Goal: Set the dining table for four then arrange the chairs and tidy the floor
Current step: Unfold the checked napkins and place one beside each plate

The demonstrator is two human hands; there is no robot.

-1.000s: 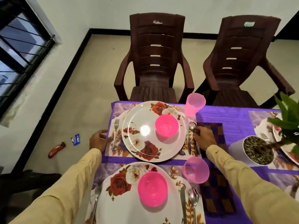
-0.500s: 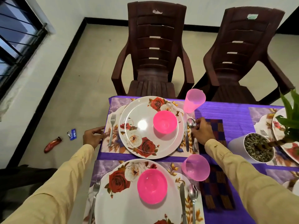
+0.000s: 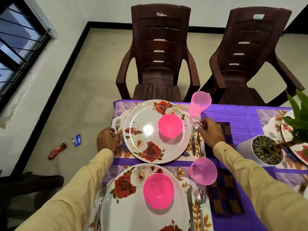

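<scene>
Purple-clothed table (image 3: pixel 233 114) on beige floor (image 3: pixel 80 90) strewn with two wrappers (image 3: pixel 66 145)

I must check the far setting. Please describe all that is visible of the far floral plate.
The far floral plate is round, white and glossy, apparently plastic, printed with red and white roses. It lies flat on a placemat near the table's far edge. A pink bowl stands on its right part. A fork lies left of it, a knife right.

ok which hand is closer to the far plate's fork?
Left. The left hand sits at the fork on the far plate's left side, fingers on its handle; the right hand is across the plate, by the spoon.
</scene>
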